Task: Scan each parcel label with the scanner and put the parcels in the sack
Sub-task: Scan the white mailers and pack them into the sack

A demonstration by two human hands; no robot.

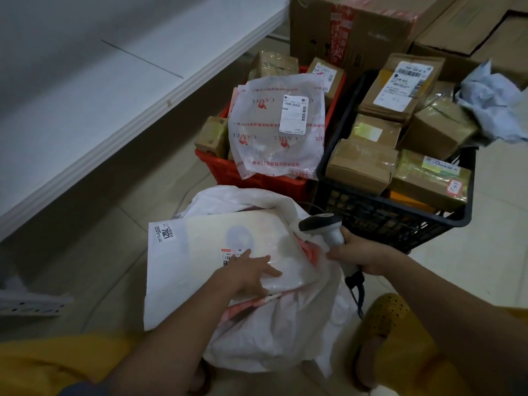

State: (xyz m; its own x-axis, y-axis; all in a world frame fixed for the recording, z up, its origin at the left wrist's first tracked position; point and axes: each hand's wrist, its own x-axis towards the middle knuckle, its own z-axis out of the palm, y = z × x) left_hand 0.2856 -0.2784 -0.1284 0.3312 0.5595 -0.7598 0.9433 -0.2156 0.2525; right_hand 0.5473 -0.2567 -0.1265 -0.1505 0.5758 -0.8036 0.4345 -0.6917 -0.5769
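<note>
Your left hand (251,274) lies flat with straight fingers on the large flat white plastic-wrapped parcel (217,252), pressing it down at its printed label (233,257), most likely to steady it while it slides into the mouth of the thin white plastic sack (274,335) beneath it. The parcel rests half over the sack's opening, its far corner still jutting out toward the white wall skirting on the floor's left edge. Your right hand (363,255) is curled round the grey handle of the handheld barcode scanner (328,228), head aimed toward the parcel, while its thumb and forefinger seem also to pinch the sack's rim, which would hold the mouth open; the scanner's dark cable hangs down beside your yellow perforated clog (391,335). Farther out on the tiled floor wait the unscanned parcels: a red plastic crate (251,174) topped by a clear printed mailer bag (278,130), and touching its right side a black plastic crate (400,212) heaped with brown taped cardboard boxes (363,164). Behind both stands a big cardboard carton (351,27).
</note>
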